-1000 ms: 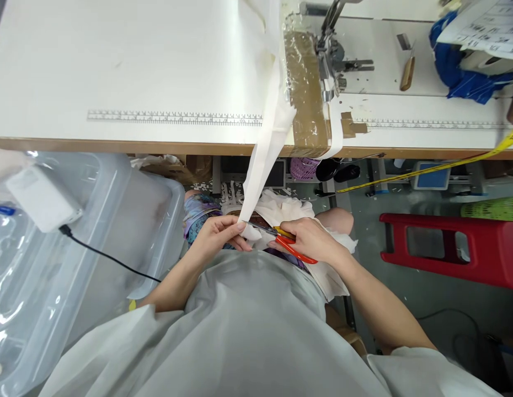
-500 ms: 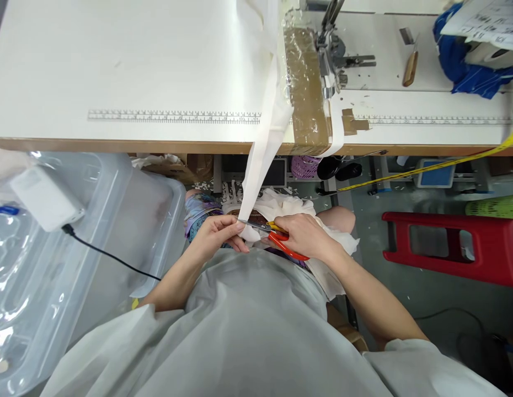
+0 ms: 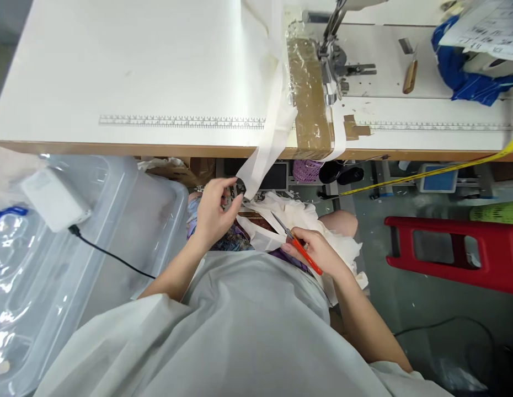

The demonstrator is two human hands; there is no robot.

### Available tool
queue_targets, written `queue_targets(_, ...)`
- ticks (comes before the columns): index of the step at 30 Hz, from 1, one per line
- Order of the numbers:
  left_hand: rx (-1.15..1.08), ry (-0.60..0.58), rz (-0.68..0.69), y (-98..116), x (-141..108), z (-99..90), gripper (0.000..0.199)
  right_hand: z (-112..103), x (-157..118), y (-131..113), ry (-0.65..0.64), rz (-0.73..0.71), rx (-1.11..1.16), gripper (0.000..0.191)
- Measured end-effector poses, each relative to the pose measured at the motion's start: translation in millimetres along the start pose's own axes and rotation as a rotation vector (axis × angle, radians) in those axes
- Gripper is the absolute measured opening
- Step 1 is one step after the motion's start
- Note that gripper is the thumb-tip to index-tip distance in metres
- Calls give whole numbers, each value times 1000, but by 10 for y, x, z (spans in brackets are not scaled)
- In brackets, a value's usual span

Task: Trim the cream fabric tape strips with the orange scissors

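My left hand [image 3: 217,212] is raised beside the cut lower end of a white fabric strip [image 3: 267,149]. Its thumb and fingers are spread apart. The index fingertip is right by the strip's edge; whether it touches I cannot tell. The strip hangs down over the table edge. In my right hand [image 3: 316,251] is a pair of scissors [image 3: 301,247] with red-orange handles, blades pointing up and left. A separate white fabric piece [image 3: 260,237] lies on my lap below the blades, next to a heap of cream-white fabric [image 3: 295,212].
A sewing machine [image 3: 333,66] stands on the white table [image 3: 157,66], beside a taped brown block [image 3: 308,99]. A wooden-handled tool [image 3: 410,76] lies further right. A clear plastic bin [image 3: 116,220] is on the left, a red stool [image 3: 438,264] on the right. A yellow measuring tape [image 3: 426,173] hangs across.
The strip is now severed, its lower piece lying on my lap. My left hand has risen and its fingers have spread. The scissors have moved down and right, away from the strip.
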State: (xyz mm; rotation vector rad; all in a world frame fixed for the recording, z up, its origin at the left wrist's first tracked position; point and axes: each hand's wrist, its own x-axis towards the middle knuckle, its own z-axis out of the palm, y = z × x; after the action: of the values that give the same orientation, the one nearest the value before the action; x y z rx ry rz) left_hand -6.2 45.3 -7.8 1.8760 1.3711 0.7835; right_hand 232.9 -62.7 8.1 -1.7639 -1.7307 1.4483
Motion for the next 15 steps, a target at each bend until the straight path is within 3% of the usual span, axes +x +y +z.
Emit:
queue_targets(4,-84,-5,134,64,273,279,22,-5,-60,-35,53,9,83,43)
queue_targets(6,-247,-37,57,8,307,390,27,-43,-107,-37,95,15,115,40)
queue_targets(8,-323,-8,-126,-171,243,410,29,-91,-175,-8,142,26,157,37)
queue_targets(11,-137,93,-528,-631,-4,220,26,-149,-297,80,207,60,225,36)
queue_targets(13,-30,115,-652,-936,-222,-9,15,-160,-364,154,235,94,251,36)
queue_targets(15,49,125,-698,-1108,-437,-233,8,-147,-400,224,235,123,266,36)
